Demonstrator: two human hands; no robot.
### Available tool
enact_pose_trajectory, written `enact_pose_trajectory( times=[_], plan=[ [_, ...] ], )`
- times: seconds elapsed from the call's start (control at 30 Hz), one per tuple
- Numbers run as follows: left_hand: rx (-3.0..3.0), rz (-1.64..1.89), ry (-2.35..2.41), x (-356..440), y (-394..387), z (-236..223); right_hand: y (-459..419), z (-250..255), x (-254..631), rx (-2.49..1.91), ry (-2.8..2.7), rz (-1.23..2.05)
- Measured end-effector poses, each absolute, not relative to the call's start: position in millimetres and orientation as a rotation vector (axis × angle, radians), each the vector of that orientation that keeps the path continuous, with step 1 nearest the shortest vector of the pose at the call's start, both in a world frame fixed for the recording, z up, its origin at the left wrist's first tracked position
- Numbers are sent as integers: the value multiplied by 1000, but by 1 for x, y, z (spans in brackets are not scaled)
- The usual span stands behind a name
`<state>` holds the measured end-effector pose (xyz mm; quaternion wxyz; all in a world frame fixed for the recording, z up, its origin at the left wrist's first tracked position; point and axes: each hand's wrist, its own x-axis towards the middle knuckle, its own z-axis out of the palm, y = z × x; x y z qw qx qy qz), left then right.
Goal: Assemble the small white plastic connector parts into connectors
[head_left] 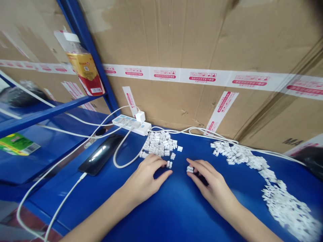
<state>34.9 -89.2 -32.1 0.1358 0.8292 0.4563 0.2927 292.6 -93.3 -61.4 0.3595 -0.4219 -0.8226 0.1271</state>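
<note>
Two small white plastic terminal connectors lie between my hands on the blue table top (181, 201). My left hand (145, 178) pinches one connector (169, 164) between thumb and forefinger, just below a heaped pile of the same connectors (157, 143). My right hand (209, 178) has its fingertips closed on the other connector (189, 169). To the right, a long loose band of white connectors (282, 201) runs from the back of the table toward the front corner. Part of each held piece is hidden by my fingers.
A black smartphone (101, 155) lies left of my hands, with a white cable (60, 198) plugged into it. A white power strip (131, 124) sits at the table's back edge among white cables. Cardboard boxes (166, 40) with printed tape stand behind a blue metal shelf upright (88, 57).
</note>
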Motion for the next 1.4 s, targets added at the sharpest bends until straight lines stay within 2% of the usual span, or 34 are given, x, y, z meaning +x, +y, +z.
enact_pose_trajectory(
  times=[0.27, 0.53, 0.7, 1.1, 1.4],
  plan=[
    [2443, 827, 1308, 37, -88, -42, -96, -64, 291, -1092, -2112, 290],
    [2391, 777, 1261, 40, -87, -34, -95, -59, 303, -1026, -2167, 472],
    [2338, 771, 1224, 41, -89, -33, -98, -61, 303, -1043, -2134, 468],
    [2115, 1092, 1055, 63, -89, -25, -95, -62, 298, -1031, -2151, 442],
    [2065, 1180, 966, 82, -81, -42, -96, -63, 296, -1000, -2185, 415]
  ],
)
